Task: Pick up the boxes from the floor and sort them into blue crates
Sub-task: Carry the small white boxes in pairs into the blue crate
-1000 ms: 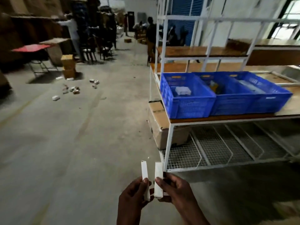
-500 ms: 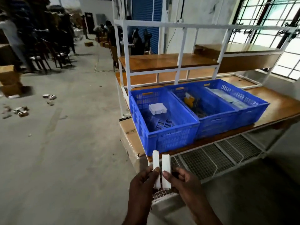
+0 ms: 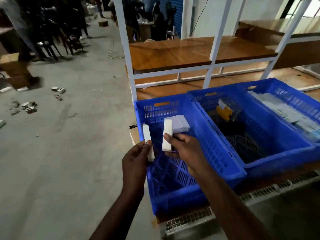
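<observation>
My left hand (image 3: 136, 163) holds a slim white box (image 3: 148, 142) upright at the left rim of the nearest blue crate (image 3: 223, 163). My right hand (image 3: 186, 149) grips a second slim white box (image 3: 167, 134) over the inside of that crate. A row of white boxes (image 3: 181, 123) lies at the crate's far end. A second blue crate (image 3: 277, 158) beside it holds a yellow item (image 3: 223, 112), and a third blue crate (image 3: 294, 94) holds pale flat packs. Several small boxes (image 3: 29, 107) lie scattered on the floor at the left.
The crates stand on a wooden shelf of a white metal rack (image 3: 124, 54), with a wire mesh shelf (image 3: 188, 220) below. Cardboard boxes (image 3: 15, 70) sit at the far left. People and chairs (image 3: 57, 37) fill the background. Grey concrete floor (image 3: 69, 153) stretches to the left.
I have come right up to the rack. Both hands moved apart and forward, and the right hand's box is now over the nearest crate.
</observation>
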Demonstrator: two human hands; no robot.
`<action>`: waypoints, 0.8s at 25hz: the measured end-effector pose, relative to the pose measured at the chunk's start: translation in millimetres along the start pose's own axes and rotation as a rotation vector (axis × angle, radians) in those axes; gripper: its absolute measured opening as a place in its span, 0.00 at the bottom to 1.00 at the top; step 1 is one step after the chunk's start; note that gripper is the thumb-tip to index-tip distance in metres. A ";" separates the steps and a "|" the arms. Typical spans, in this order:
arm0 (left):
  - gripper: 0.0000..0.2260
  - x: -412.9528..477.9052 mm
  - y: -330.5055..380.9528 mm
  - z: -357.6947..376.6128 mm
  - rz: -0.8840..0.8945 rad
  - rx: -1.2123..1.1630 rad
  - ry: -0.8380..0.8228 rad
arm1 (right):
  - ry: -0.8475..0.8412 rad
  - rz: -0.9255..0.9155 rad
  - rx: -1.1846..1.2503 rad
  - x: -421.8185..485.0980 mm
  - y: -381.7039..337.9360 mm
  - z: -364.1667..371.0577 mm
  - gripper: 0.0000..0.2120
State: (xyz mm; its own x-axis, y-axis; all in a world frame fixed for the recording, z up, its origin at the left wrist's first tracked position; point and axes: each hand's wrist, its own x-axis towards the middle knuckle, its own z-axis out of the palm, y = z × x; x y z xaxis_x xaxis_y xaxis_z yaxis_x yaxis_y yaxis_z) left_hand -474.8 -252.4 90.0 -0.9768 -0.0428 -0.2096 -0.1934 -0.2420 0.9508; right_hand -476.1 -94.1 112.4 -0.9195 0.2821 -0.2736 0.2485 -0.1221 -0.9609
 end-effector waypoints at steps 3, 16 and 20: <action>0.11 56.9 -2.2 -1.7 -0.039 -0.030 0.081 | 0.020 0.073 -0.139 99.3 10.5 25.7 0.22; 0.10 143.4 21.4 -9.6 -0.117 -0.017 0.135 | 0.125 0.101 -0.767 293.0 95.2 98.2 0.13; 0.10 134.8 24.9 -2.1 -0.134 -0.030 0.177 | 0.069 0.060 -0.863 292.7 101.0 101.7 0.15</action>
State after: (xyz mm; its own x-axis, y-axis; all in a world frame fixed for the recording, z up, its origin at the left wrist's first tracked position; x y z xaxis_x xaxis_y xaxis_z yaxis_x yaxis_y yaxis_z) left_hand -611.1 -266.3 84.9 -0.9108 -0.1772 -0.3730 -0.3150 -0.2859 0.9050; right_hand -751.2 -120.6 -60.5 -0.8839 0.3586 -0.3003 0.4659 0.6179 -0.6334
